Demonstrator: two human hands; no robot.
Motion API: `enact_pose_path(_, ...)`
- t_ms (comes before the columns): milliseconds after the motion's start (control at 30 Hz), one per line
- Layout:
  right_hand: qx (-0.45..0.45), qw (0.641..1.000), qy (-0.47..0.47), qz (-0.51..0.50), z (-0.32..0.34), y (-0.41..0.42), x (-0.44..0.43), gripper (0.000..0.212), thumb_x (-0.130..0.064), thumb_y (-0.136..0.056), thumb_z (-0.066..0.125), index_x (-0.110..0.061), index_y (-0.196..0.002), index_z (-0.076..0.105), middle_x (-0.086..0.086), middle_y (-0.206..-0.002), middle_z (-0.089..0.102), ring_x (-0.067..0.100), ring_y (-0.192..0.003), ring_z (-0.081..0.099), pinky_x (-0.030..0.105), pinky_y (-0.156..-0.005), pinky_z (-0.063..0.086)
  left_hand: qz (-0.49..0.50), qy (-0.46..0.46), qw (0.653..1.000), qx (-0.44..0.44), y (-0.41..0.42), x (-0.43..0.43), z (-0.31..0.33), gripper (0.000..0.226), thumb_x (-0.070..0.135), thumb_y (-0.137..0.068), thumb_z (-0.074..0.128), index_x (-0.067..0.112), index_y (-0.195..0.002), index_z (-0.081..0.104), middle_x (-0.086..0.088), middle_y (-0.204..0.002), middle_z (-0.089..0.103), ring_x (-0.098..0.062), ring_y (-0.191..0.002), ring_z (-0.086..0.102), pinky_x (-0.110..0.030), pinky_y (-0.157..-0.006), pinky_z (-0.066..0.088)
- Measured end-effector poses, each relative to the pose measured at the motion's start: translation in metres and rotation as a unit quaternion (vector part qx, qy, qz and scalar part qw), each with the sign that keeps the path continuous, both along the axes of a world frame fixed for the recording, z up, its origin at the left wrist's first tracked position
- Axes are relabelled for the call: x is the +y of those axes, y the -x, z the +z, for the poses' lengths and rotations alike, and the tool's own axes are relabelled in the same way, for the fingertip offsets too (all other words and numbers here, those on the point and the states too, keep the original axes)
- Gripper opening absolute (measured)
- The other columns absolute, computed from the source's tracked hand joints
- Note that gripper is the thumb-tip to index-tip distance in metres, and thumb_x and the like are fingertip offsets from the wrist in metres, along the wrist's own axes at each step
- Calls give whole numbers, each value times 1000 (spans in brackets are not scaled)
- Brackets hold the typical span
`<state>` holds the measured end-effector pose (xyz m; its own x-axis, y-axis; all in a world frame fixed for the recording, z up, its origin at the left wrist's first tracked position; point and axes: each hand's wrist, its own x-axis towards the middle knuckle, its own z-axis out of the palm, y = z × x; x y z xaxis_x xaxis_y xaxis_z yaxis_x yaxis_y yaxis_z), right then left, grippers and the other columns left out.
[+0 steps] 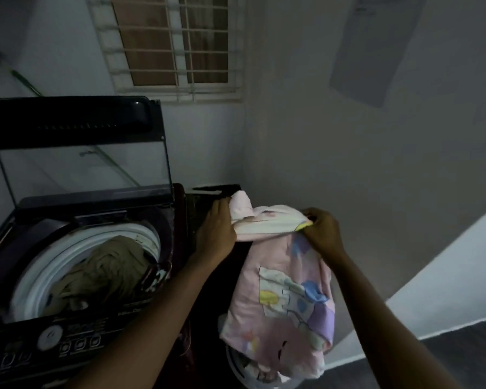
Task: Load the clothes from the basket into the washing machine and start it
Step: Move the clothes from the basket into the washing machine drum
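The dark top-loading washing machine [76, 341] stands with its glass lid raised and khaki clothes [107, 265] in its white drum. To its right, the left hand [218, 228] has its fingers curled round the top edge of a pink cartoon-print garment [286, 293]. The right hand [321, 230] pinches the other corner. The garment hangs over the pale round basket [236, 363].

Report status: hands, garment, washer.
Left hand and right hand both grip the pink garment by its top edge. Garment hangs over the basket, not yet in the washer. Lid up, khaki clothes in drum; nothing seen blocking.
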<state>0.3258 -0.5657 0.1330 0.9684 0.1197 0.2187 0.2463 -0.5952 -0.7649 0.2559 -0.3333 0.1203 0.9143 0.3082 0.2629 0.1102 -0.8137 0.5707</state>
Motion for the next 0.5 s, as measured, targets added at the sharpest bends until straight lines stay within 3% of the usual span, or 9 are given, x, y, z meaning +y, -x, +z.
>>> enact_pose_path(100,-21,1000,3,-5,26,-7,14,30,-25,-67,64,-17,-93,75,3,-87,75,19,-85,69,30,-74,50,-155,37,986,42,8,-14,0,88,17,-84,69,7,-153,15,-14,-156,26,-31,-143,31,-39,-114,32)
enact_pose_path(200,-24,998,24,44,47,-6,38,32,-14,-67,64,-14,-98,73,5,-93,74,21,-90,68,21,-73,45,-225,96,962,120,11,-30,9,129,37,-70,85,18,-155,-10,-5,-164,5,-18,-149,13,-36,-120,23)
enact_pose_path(267,-13,996,9,83,61,3,55,42,-19,-60,57,-12,-99,72,3,-91,72,17,-88,66,12,-67,41,-171,178,967,70,11,-44,15,135,46,-58,91,24,-155,-1,-1,-161,20,-15,-145,26,-37,-116,32)
enact_pose_path(333,34,988,-35,146,74,9,64,50,-19,-60,62,-8,-108,68,4,-97,68,13,-90,62,9,-73,43,-58,248,967,-9,9,-50,20,115,43,-56,92,26,-148,26,-1,-147,47,-18,-131,49,-36,-103,45)
enact_pose_path(433,139,936,-172,274,79,18,62,63,3,-71,73,-4,-130,54,14,-125,62,22,-113,60,33,-97,49,34,325,942,-80,1,-45,25,84,38,-59,88,26,-133,51,0,-126,64,-21,-115,62,-32,-91,50)
enact_pose_path(500,129,930,-199,280,68,21,47,67,-3,-73,76,-10,-135,50,8,-136,55,20,-124,54,36,-103,46,56,353,927,-110,-6,-41,31,83,43,-53,80,22,-130,57,-2,-123,66,-21,-112,63,-33,-92,51)
